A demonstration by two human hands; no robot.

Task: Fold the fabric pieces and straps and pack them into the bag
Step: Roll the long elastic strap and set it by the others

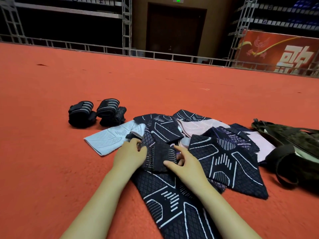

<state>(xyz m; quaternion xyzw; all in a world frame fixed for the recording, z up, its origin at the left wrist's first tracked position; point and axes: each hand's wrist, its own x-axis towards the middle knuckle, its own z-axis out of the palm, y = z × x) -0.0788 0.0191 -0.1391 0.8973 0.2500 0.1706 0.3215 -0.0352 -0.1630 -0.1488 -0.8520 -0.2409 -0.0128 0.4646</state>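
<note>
A heap of fabric pieces lies on the red carpet: dark navy pieces with white line patterns [229, 157], a pale blue piece [107, 138] and pale pink pieces [200, 127]. Both my hands hold a small folded dark piece [159, 156] on top of the heap. My left hand [129, 155] grips its left edge. My right hand [183, 165] pinches its right side, thumb on top. Two rolled black straps with grey stripes [96, 112] sit to the far left. A dark olive bag [293, 149] with loose handles lies at the right.
Red carpet [51, 135] stretches all around the heap. Metal truss railing [103, 49] and racks line the far edge, with a dark door behind and a red banner [276, 50] at the back right.
</note>
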